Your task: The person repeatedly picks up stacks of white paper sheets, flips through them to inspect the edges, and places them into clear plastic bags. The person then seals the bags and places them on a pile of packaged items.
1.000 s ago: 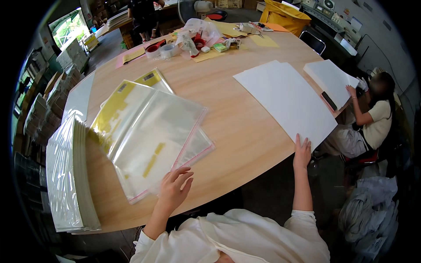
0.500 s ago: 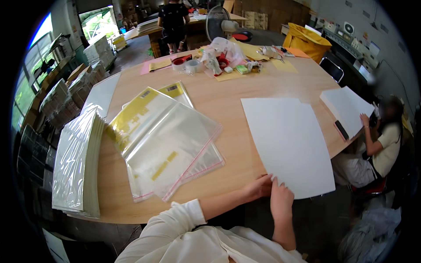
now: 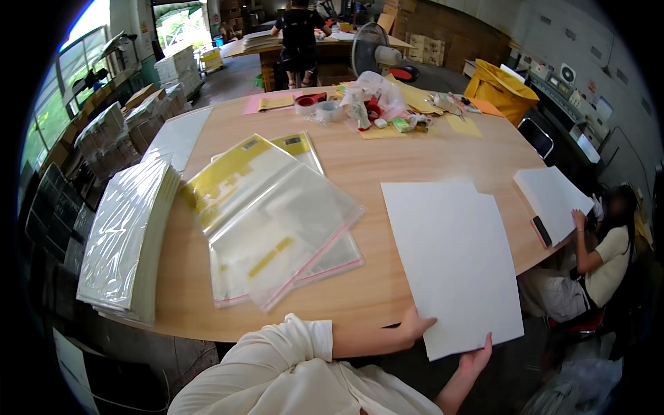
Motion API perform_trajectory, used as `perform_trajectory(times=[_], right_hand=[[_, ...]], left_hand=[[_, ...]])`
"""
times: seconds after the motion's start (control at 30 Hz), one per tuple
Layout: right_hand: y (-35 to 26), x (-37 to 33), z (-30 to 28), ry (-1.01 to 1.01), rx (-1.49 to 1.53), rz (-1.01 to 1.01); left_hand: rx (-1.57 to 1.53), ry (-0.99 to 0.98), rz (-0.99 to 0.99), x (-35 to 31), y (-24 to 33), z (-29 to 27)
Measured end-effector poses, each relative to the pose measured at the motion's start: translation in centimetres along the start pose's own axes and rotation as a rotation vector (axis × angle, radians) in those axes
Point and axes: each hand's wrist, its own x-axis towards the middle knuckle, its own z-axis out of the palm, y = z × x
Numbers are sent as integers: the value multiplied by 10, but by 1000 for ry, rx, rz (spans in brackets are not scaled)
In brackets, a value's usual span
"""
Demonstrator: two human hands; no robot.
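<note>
since the white sheets (image 3: 456,270) seemed light, bendable and crease-prone, edges overhanging the table (image 3: 366,162) suited holding; left hand (image 3: 415,327) and right hand (image 3: 474,360) pinched them, thumbs on top.

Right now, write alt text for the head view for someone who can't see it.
A person's left hand and right hand hold the near end of large white sheets overhanging a table; clear plastic sleeves and a wrapped stack lie to the left.
</note>
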Motion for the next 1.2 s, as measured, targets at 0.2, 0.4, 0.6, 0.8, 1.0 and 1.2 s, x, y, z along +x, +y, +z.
perform_trajectory(times=[0.2,0.4,0.6,0.8,1.0,1.2], right_hand=[[12,-2,-9,-143,-222,-329],[-22,-29,3,-65,-270,-437],[-68,-43,-5,-117,-301,-529],[-96,-48,-9,-198,-372,-674],[-77,8,18,-591,-318,-572],[-19,24,147,-726,-549,-609]], left_hand=[[-186,-274,-293,-28,-19,-20],[842,-930,35,3,95,-84],[1039,307,1060,126,261,-148],[639,-286,606,83,322,-188],[483,213,609,17,298,-292],[233,377,999,-114,306,-323]])
